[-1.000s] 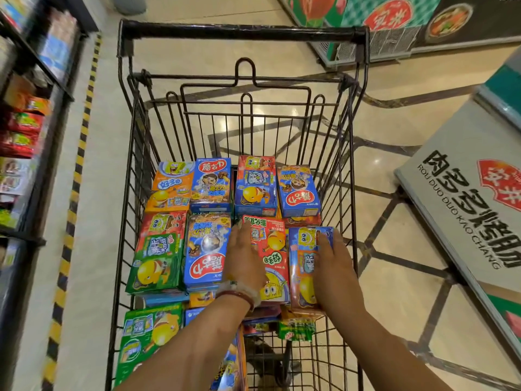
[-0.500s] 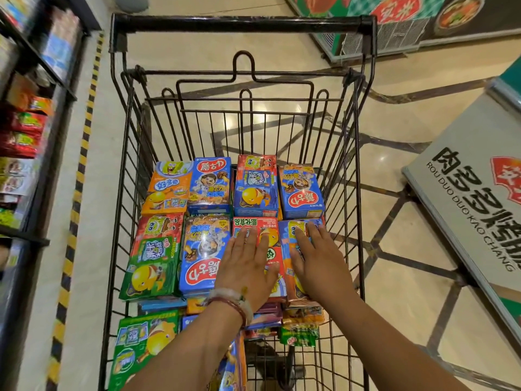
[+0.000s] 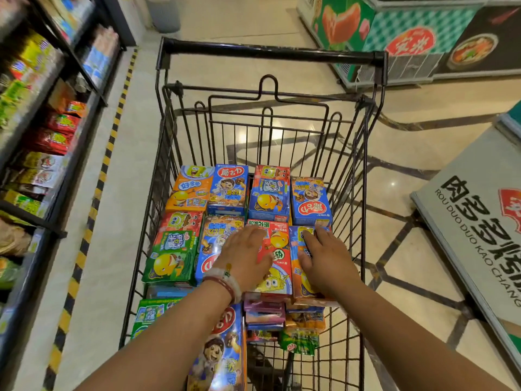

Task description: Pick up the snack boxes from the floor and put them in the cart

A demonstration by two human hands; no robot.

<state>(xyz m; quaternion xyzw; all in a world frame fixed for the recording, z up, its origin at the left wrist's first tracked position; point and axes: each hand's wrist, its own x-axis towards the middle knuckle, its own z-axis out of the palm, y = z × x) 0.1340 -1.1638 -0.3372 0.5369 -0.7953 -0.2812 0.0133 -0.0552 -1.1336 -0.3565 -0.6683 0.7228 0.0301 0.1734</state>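
A black wire cart holds several colourful snack boxes laid flat in rows. My left hand lies flat with straight fingers across a blue box and a red box in the middle row. My right hand presses flat on a blue and orange box at the right end of that row. A back row of boxes lies beyond my fingers. More boxes, among them a green one, fill the left side and the near end under my forearms.
Shelves of packaged snacks line the left, with a yellow-black floor stripe beside the cart. A chest freezer stands close on the right and another freezer at the back right. Tiled floor surrounds the cart.
Both hands slid forward over the boxes and flattened on them; my right hand moved from the box's side onto its top. The view dropped a little, the cart staying put.
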